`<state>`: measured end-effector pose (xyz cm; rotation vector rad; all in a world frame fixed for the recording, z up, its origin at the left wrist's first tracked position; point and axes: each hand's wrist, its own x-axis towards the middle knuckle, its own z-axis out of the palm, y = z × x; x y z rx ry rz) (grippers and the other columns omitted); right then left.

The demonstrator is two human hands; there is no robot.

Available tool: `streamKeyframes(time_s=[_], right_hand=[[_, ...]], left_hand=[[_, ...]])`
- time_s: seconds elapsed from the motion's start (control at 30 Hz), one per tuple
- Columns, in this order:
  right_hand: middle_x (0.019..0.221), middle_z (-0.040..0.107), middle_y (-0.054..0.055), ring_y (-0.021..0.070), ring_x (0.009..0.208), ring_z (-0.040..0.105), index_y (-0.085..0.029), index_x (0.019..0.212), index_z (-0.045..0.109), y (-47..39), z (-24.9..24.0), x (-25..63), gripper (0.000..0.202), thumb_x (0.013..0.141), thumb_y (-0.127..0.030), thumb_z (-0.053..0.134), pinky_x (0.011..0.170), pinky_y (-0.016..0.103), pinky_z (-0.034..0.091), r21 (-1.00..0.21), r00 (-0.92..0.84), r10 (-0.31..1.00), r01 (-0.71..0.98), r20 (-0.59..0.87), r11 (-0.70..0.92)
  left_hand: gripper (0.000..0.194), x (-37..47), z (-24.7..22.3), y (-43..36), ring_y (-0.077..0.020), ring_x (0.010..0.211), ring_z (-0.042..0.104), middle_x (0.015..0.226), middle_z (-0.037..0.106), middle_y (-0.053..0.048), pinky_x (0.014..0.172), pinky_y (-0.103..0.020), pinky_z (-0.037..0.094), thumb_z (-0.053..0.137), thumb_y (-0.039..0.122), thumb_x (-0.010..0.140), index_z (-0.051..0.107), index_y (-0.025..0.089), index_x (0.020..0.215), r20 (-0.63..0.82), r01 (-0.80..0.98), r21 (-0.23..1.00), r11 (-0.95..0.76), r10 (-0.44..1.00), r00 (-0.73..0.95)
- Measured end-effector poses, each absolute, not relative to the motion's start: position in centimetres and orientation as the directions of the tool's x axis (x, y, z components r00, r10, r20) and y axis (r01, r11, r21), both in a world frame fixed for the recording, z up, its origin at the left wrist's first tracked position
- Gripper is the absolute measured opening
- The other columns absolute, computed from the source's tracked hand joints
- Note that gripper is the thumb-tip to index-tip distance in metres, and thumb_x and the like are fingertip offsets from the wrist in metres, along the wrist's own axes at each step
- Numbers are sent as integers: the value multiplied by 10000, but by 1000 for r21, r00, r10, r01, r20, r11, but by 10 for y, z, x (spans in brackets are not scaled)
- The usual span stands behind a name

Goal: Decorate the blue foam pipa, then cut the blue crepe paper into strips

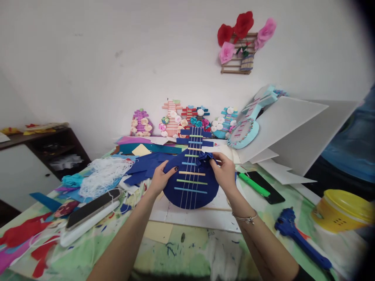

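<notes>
In the middle of the head view, a dark blue paper lute [172, 189] is held up, tilted toward me. Coloured sticks lie across its front under several white strings. My left hand [161, 176] grips its left edge, thumb on the front and fingers behind. A crumpled dark blue paper flower [205, 158] is pinched in my right hand [225, 169], against the lute's upper right side. The fingertips behind the lute are hidden. Beneath it lies a white board [199, 219] on the table.
White string [102, 175], paper scraps and a phone [93, 208] lie left. On the right are a green cutter [253, 184], a black phone [274, 191], a blue glue gun [301, 238] and a yellow tub [341, 210]. Finished lutes [172, 121] lean along the wall.
</notes>
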<state>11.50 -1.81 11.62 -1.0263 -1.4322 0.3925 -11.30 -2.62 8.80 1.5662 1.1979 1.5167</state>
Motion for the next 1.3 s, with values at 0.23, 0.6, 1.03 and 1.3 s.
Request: streamKeyframes(time_s=[0.23, 0.6, 1.03, 1.3], right_hand=[[825, 716, 69, 224, 801, 659, -163, 849, 685, -14, 113, 118, 200, 772, -284, 545, 725, 333, 516, -796, 185, 793, 337, 580, 503], [1038, 712, 71, 208, 948, 668, -185, 1134, 644, -14, 106, 122, 355, 793, -197, 546, 882, 362, 513, -733, 148, 733, 323, 663, 598], [1072, 712, 100, 219, 917, 679, -154, 1153, 630, -18, 101, 125, 332, 900, -159, 415, 820, 348, 521, -329, 30, 491, 777, 870, 536], [873, 724, 97, 233, 767, 664, -133, 1089, 634, -17, 104, 125, 305, 841, -116, 457, 684, 314, 471, -333, 72, 586, 876, 807, 350]], left_hand=[[448, -113, 84, -22, -258, 930, 648, 1023, 705, -81, 820, -321, 510, 718, 477, 708, 662, 155, 1014, 374, 170, 918, -359, 925, -69], [475, -110, 80, -18, -253, 942, 648, 1052, 699, -78, 819, -324, 511, 720, 481, 717, 649, 161, 1061, 365, 138, 925, -354, 928, -70], [382, -98, 82, -20, -241, 954, 643, 1040, 703, -68, 837, -317, 494, 703, 439, 746, 664, 166, 1011, 413, 185, 902, -391, 905, -101], [339, -97, 81, -19, -225, 930, 648, 1003, 710, -52, 833, -306, 493, 706, 405, 748, 670, 170, 990, 456, 238, 874, -423, 884, -104]])
